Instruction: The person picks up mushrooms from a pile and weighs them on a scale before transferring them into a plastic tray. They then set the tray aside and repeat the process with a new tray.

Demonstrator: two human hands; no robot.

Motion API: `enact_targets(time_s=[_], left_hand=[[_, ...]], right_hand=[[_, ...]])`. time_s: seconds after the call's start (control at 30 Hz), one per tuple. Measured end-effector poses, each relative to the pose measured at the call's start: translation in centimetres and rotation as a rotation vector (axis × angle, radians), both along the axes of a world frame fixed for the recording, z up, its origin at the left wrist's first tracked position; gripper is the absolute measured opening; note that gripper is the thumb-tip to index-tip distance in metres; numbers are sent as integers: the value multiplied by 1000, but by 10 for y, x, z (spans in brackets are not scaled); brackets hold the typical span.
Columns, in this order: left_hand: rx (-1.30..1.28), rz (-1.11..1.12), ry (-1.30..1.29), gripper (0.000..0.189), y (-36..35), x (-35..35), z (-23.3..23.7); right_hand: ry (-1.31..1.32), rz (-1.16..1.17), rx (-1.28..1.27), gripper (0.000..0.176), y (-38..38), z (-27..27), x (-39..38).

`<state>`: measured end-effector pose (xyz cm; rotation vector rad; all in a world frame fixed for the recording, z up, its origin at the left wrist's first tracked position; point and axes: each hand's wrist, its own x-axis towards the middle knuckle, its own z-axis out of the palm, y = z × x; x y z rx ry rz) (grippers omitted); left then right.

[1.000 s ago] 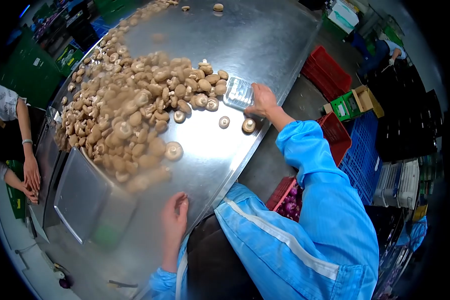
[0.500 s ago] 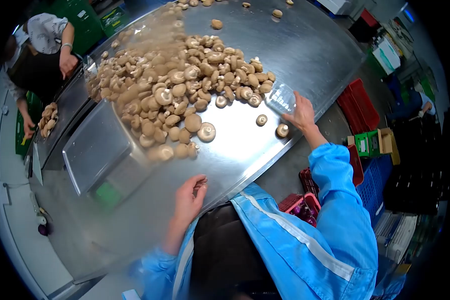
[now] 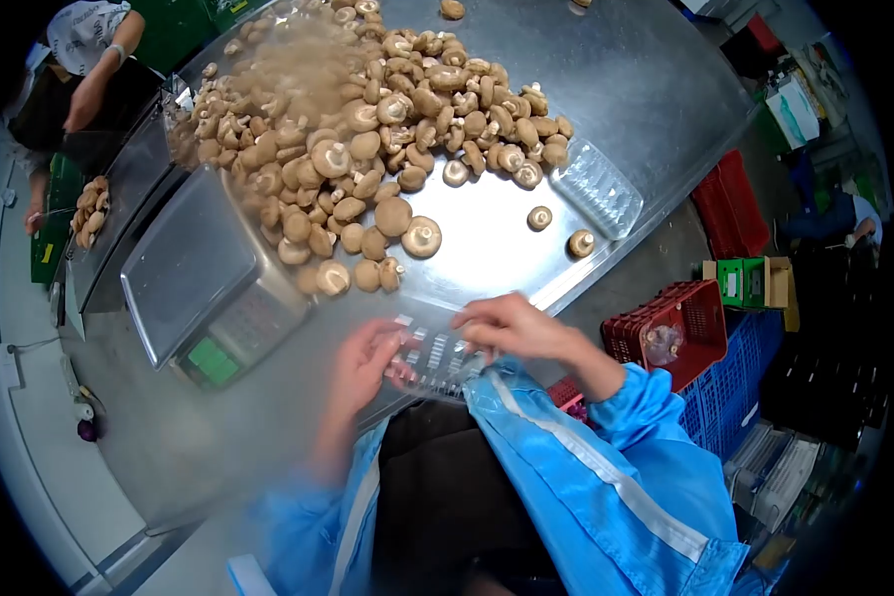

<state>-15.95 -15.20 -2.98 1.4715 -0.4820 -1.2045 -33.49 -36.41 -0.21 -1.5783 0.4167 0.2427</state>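
The left hand (image 3: pixel 366 363) has its grip clamped on the side of a clear plastic tray (image 3: pixel 433 360), held at the bench (image 3: pixel 487 253) edge before the body. The right hand (image 3: pixel 512 326) curls over the tray's opposite side; whether its grip is pinching cannot be told. Beyond, mushrooms (image 3: pixel 368 134) are heaped against a scale (image 3: pixel 197 260). Two loose mushrooms (image 3: pixel 539 219) lie between the heap and the bench edge, near a second clear tray (image 3: pixel 598 189).
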Motion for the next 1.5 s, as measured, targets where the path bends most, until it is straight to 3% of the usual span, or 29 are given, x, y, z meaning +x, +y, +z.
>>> enact_targets(time_s=[0.07, 0.17, 0.3, 0.5, 0.77, 0.83, 0.93, 1.03, 1.2, 1.5], left_hand=[[146, -100, 143, 31, 9, 12, 0], [298, 180, 270, 30, 30, 14, -19], [333, 248, 430, 34, 55, 8, -51], [251, 207, 848, 46, 58, 11, -49], [183, 382, 318, 29, -19, 83, -76], [71, 707, 462, 26, -55, 98, -85], [72, 647, 379, 18, -93, 104, -99], [56, 730, 382, 21, -110, 110, -101], [2, 676, 271, 21, -99, 99, -103], [-36, 593, 212, 23, -62, 43, -82]], right_hand=[[20, -106, 132, 34, 17, -19, 13], [112, -347, 229, 46, 21, -43, 9], [318, -260, 277, 60, 36, -49, 4], [300, -479, 69, 48, 52, -76, 18], [99, -736, -72, 30, 9, -118, 128], [34, -811, -157, 28, -11, -128, 159], [-14, -928, -56, 29, -42, -136, 184], [-44, -890, 99, 36, -48, -133, 177], [-66, -899, 333, 41, -37, -126, 150], [-33, -848, 266, 43, -8, -116, 91]])
